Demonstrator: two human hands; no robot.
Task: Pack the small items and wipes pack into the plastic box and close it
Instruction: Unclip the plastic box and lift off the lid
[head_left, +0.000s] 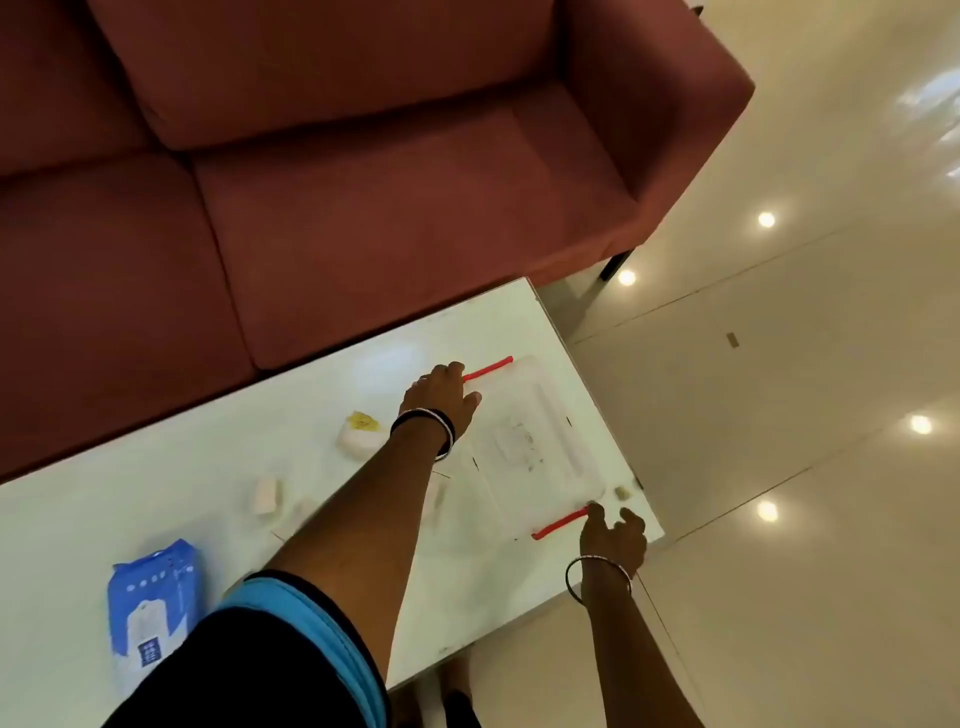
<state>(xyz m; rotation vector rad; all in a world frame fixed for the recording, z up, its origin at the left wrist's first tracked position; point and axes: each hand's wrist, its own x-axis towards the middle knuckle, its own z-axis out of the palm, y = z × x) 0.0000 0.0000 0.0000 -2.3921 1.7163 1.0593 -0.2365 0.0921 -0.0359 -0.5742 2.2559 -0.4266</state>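
Observation:
A clear plastic box (540, 431) with its lid on lies flat at the right end of the white table (156, 467). It has a red latch on the far side (488, 370) and another on the near side (558, 525). My left hand (441, 397) grips the left end of the far latch. My right hand (613, 535) holds the right end of the near latch. A blue and white wipes pack (150, 597) lies near the table's front left, partly behind my sleeve. A white packet with a yellow label (358, 434) and small white items (267, 496) lie left of the box.
A dark red sofa (363, 182) stands right behind the table. A small pale item (622, 492) sits by the table's right edge beside the box. Glossy cream floor (779, 389) lies to the right. My left forearm crosses over the table's middle, hiding part of another small item.

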